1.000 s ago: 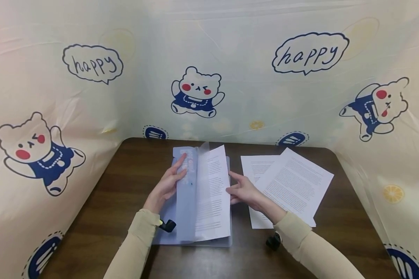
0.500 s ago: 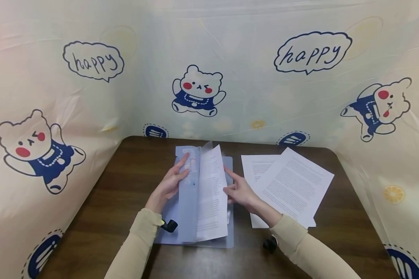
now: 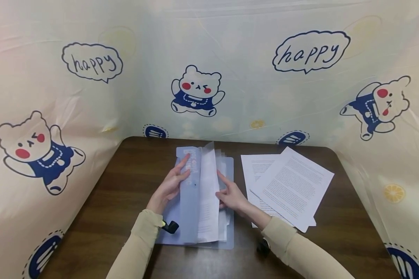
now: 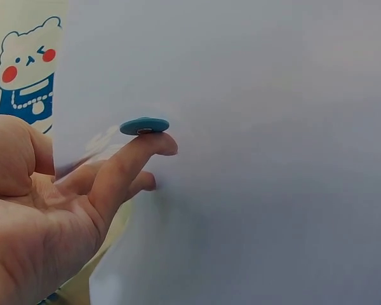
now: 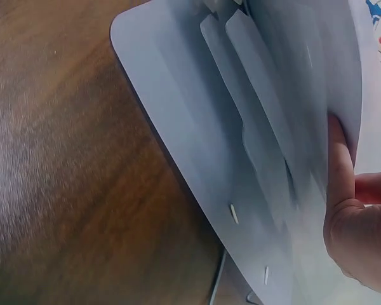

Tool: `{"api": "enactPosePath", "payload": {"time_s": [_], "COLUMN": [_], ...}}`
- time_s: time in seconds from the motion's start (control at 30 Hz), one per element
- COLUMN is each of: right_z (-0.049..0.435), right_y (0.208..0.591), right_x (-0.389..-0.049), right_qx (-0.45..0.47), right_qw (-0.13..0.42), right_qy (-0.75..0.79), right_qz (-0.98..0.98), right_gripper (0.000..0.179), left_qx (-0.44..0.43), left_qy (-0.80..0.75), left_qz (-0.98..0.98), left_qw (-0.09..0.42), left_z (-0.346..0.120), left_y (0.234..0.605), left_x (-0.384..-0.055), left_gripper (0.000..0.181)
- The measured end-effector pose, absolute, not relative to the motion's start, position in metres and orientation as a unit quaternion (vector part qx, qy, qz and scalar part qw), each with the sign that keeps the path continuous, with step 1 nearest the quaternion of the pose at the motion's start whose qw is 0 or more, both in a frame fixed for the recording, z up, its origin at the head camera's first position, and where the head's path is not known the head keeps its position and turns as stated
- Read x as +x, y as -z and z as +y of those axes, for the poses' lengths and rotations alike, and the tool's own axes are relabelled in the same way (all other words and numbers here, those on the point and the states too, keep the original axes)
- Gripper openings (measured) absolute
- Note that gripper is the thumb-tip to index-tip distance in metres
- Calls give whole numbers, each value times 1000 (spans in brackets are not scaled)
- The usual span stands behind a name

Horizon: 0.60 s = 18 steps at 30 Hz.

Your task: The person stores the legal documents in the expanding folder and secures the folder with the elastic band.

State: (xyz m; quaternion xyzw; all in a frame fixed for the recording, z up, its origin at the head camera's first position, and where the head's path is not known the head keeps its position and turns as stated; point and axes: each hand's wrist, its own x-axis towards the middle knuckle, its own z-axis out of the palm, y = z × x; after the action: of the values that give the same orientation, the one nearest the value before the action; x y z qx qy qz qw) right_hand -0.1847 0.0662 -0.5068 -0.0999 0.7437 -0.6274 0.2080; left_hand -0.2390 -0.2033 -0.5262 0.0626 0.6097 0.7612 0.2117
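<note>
A pale blue document folder (image 3: 189, 217) stands partly opened on the table, its cover raised. Fingers of my left hand (image 3: 167, 189) lie along one side of that cover, with the edge held between digits; in the left wrist view a round blue button (image 4: 145, 126) sits by the fingertips. A printed sheet of paper (image 3: 208, 201) is inside the folder, beside the cover. My right hand (image 3: 233, 197) pinches the sheet's right edge, with digits on both sides of it in the right wrist view. Translucent inner leaves (image 3: 222, 230) show behind the sheet.
Two printed sheets (image 3: 293, 190) overlap on the table, right of the folder. The brown wooden table (image 3: 125, 201) has a patterned cloth (image 3: 244, 97) around its back and sides. Small black devices hang at both wrists.
My right hand has moved left, bringing the sheet's edge closer to the cover and exposing the inner leaves. The left hand is almost still. The top loose sheet has shifted slightly.
</note>
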Motion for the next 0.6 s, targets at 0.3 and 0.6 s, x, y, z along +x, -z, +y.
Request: {"api": "enactPosePath", "payload": {"time_s": [0.3,0.6], "right_z": [59,62], "right_y": [516,518], "right_x": [-182,-180], "right_qx": [-85,-70], "right_qw": [214,219], "right_qy": [640,644], "right_qz": [733,729], "right_gripper": [85,81], "left_qx": [65,69], "left_qy": [-752,-750], "left_qz": [622,623], "left_qw": [209,212], "left_z": [-203,-205], "left_y": [528,531], "left_x": [-239,-239], "left_gripper": [70,70]}}
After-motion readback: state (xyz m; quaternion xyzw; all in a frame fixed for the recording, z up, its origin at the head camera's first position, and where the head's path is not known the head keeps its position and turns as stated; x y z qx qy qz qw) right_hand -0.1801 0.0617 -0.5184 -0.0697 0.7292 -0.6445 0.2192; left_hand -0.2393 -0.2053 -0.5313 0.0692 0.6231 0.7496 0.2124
